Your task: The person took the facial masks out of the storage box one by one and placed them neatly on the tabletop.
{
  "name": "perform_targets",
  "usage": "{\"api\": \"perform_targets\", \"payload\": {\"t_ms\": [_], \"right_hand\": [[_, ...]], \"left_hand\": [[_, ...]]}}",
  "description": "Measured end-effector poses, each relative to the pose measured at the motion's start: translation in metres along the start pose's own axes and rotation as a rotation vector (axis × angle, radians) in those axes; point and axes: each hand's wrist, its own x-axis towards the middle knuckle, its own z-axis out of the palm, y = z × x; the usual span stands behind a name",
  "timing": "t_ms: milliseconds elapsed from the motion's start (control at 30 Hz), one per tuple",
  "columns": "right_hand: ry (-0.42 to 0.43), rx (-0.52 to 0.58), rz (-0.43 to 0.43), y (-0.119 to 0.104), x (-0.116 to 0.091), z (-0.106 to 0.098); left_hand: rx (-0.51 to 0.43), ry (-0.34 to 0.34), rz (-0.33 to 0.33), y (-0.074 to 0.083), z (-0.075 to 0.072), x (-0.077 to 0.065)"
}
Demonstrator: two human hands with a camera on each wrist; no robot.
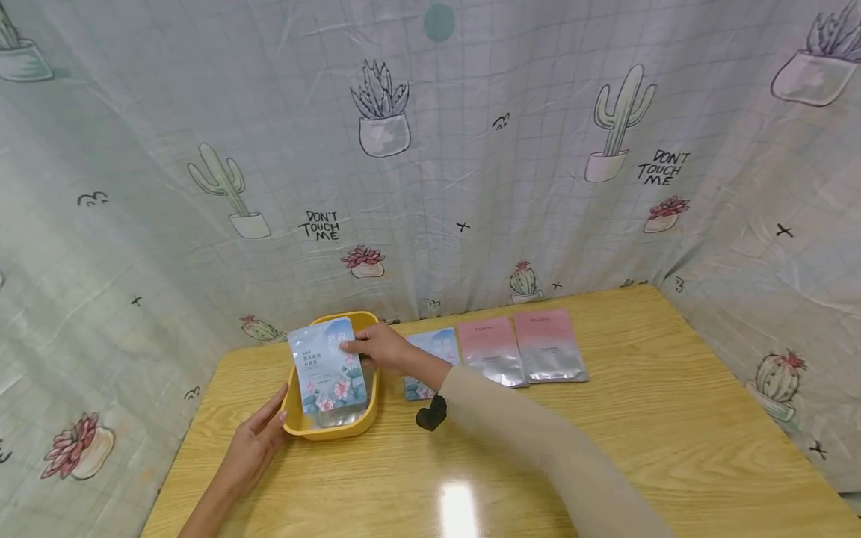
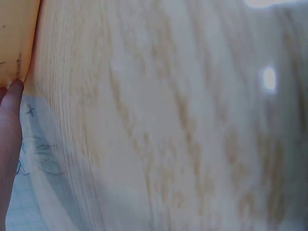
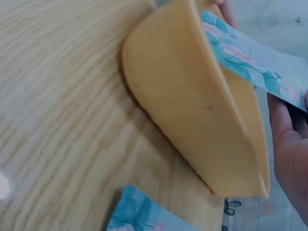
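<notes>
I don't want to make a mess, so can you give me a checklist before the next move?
1. Blue packet pinched by the right grip: ok.
2. That packet over the opening of the yellow basket: ok.
3. Left grip touching the basket's side: ok.
4. Basket standing bottom-down on the table: ok.
5. Other blue packet and two pink-and-silver packets apart from the basket: ok, they lie to its right.
6. Held packet touching the silvery thing inside: cannot tell.
</notes>
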Motion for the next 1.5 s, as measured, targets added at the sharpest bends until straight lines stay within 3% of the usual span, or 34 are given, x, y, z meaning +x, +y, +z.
{"api": "perform_targets", "payload": {"t_ms": [633,1033,1500], "right_hand": [[0.014,0.159,-0.040,-0.023,-0.011,-0.028],[0.051,0.112,-0.075,-0.026,-0.038,-0.050],[0.204,0.113,-0.084,-0.020,-0.068,-0.079]], "left_hand": [[-0.024,-0.007,-0.009,0.003,-0.001,0.000],[-0.050,-0.035,0.018,0.001,-0.003,-0.001],[-0.059,-0.041,0.030,0.000,0.000,-0.004]]}}
